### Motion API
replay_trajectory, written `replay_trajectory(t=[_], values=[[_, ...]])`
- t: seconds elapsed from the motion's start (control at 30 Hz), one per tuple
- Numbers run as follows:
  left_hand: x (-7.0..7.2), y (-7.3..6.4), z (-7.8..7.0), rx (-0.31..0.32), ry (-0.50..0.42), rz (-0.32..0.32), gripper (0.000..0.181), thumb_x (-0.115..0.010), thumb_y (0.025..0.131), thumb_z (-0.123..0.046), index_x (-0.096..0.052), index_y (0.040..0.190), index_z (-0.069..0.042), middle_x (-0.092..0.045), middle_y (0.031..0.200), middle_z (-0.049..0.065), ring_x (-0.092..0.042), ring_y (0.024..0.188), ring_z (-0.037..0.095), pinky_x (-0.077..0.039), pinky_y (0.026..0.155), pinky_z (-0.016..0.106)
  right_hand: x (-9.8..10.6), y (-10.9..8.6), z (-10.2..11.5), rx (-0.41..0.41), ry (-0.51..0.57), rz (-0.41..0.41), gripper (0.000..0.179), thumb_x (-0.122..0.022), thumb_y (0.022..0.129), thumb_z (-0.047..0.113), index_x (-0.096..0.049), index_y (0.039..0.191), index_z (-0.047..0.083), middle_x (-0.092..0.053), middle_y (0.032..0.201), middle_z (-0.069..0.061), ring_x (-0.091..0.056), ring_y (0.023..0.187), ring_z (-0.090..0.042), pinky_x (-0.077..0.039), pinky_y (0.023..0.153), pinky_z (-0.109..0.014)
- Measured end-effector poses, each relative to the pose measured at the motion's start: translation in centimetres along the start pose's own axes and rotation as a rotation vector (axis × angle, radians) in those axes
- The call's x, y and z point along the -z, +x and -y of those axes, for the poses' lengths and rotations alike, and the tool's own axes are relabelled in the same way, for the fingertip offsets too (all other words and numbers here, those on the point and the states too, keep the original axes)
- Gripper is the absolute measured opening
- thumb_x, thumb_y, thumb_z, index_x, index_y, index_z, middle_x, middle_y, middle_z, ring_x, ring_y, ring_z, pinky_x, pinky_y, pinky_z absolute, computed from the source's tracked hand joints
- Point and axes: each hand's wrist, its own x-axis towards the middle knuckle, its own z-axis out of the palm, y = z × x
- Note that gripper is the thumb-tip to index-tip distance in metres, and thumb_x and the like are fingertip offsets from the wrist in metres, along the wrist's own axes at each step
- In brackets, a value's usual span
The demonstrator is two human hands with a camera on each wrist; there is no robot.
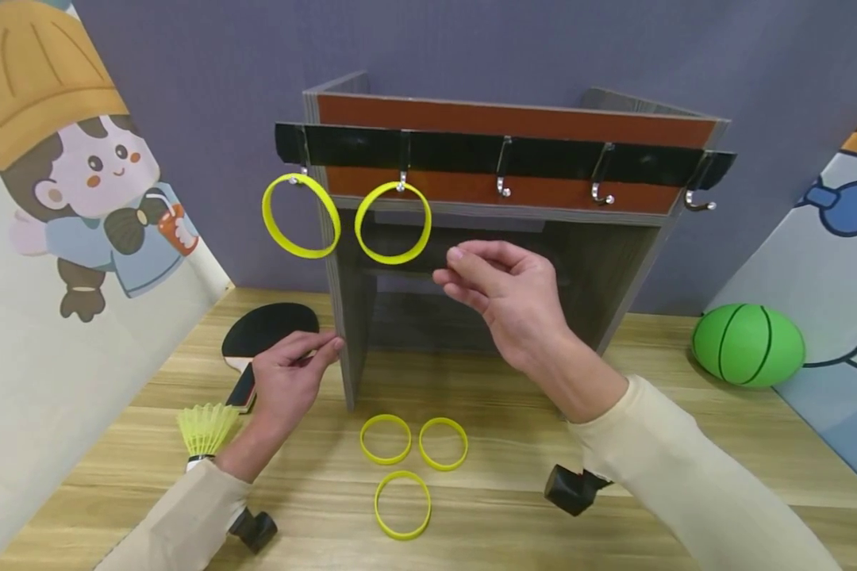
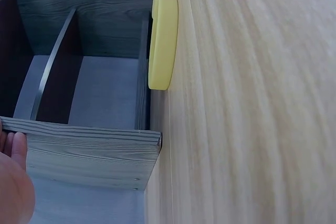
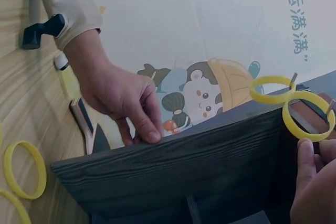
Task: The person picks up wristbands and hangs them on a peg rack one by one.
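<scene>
Pinching one grey wood-grain shelf unit [image 1: 353, 313] with the left hand [image 1: 289, 377], right hand [image 1: 512, 295] loosely curled, fingertips narrow, two round yellow bands [image 1: 393, 259] hung on two of five silver metal hooks [image 1: 501, 185], three lay on the pale wooden table [image 1: 486, 500].

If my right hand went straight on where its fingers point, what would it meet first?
Probably the yellow ring hanging on the second hook from the left; its depth relative to your right hand is unclear.

Open space fronts the three hooks [image 1: 603, 197] at right, while hanging yellow rings [image 1: 394, 260] (two of them) obstruct the others.
</scene>
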Motion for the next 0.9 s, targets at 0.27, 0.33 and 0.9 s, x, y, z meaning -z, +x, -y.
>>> replay_trajectory(t=[0.27, 0.33, 0.9], values=[[0.0, 0.0, 0.1, -0.008, 0.006, -0.004, 0.012, -0.069, 0.073, 0.022, -0.068, 0.084, 0.017, -0.063, 0.074, 0.024, -0.067, 0.064, 0.018, -0.053, 0.059, 0.018, 1.5, -1.1, -0.7, -0.050, -0.089, 0.030, 0.026, -0.073, 0.083, 0.010, -0.064, 0.102, -0.004, -0.067, 0.093, -0.016, -0.069, 0.081, -0.026, -0.054, 0.080, -0.037], [0.0, 0.0, 0.1, -0.008, 0.009, -0.004, 0.012, -0.069, 0.073, 0.022, -0.069, 0.083, 0.016, -0.063, 0.073, 0.024, -0.067, 0.064, 0.017, -0.052, 0.058, 0.017, 1.8, -1.5, -0.9, -0.066, -0.110, 0.039, 0.026, -0.073, 0.083, 0.010, -0.064, 0.102, -0.004, -0.067, 0.093, -0.016, -0.068, 0.081, -0.027, -0.054, 0.080, -0.037], [0.0, -0.1, 0.5, -0.049, 0.054, -0.007, 0.014, -0.071, 0.071, 0.021, -0.070, 0.083, 0.013, -0.065, 0.073, 0.019, -0.066, 0.062, 0.016, -0.047, 0.053, 0.013, 6.0, -4.0, -4.9, -0.192, -0.324, 0.128, 0.019, -0.072, 0.084, 0.005, -0.064, 0.095, -0.009, -0.065, 0.086, -0.021, -0.068, 0.073, -0.027, -0.056, 0.071, -0.040]])
